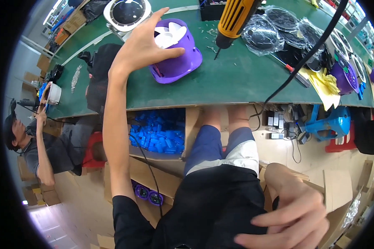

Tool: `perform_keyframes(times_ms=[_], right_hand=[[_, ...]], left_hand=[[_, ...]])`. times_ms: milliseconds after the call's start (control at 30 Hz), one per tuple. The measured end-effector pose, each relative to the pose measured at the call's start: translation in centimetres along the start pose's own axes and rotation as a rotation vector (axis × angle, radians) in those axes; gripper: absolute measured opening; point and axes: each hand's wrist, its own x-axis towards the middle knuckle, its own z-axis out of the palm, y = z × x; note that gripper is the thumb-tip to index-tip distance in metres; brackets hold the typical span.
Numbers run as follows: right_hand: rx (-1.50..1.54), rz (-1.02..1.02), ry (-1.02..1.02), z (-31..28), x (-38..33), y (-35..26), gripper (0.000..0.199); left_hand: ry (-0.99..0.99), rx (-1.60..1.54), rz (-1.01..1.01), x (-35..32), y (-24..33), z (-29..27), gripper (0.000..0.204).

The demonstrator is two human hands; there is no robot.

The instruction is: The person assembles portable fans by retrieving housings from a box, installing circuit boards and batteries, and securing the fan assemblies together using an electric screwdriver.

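Observation:
My left hand (143, 46) reaches over the table with thumb and index finger spread wide around a purple plastic housing (183, 66). The thumb lies across the housing's side; whether it presses there is hard to tell. Inside the housing's upper opening sit white fan blades (170, 35). Low at the right, close to my body, my right hand (297, 213) has its fingers loosely bent and apart, with nothing visible in them. A yellow and black electric screwdriver (237, 20) points bit-down above the table, right of the housing, with no hand on it.
A white round unit with a dark face (126, 14) stands beyond my left hand. Plastic-wrapped black discs (264, 35), a yellow cloth (322, 85) and another purple housing (345, 76) lie to the right. Under the green table (237, 79) is a box of blue parts (158, 137). A co-worker (45, 145) sits left.

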Motion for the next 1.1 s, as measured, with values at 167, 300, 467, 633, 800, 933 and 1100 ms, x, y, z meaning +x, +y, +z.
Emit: perform_keyframes(times_ms=[167, 300, 467, 633, 800, 933, 1100], right_hand=[[-0.252, 0.083, 0.252, -4.5, -6.8, -0.3, 0.017], [-0.358, 0.570, 0.411, -3.8, -2.2, 9.8, 0.044], [-0.510, 0.524, 0.385, -4.1, -1.1, 18.8, 0.069], [0.037, 0.661, 0.353, -3.6, 2.1, 22.3, 0.034], [0.263, 0.727, 0.256, -3.2, 5.3, 24.0, 0.034], [0.340, 0.890, 0.257, -4.0, 5.8, 25.7, 0.049], [0.279, 0.846, 0.154, -3.8, 8.1, 25.0, 0.057]], left_hand=[[0.037, -0.008, 0.046, 0.6, -0.9, 0.2, 0.101], [-0.053, -0.122, 0.104, -0.5, -3.8, 0.2, 0.097], [-0.115, -0.118, 0.085, 0.6, -2.6, 0.1, 0.092], [-0.088, 0.000, -0.101, 0.3, -0.6, -0.2, 0.083], [-0.043, -0.318, 0.148, 1.3, -3.7, 2.5, 0.080], [0.205, -0.609, 0.055, 1.2, -5.4, 5.6, 0.071], [0.328, -0.512, 0.097, 0.2, -5.1, 6.1, 0.056]])
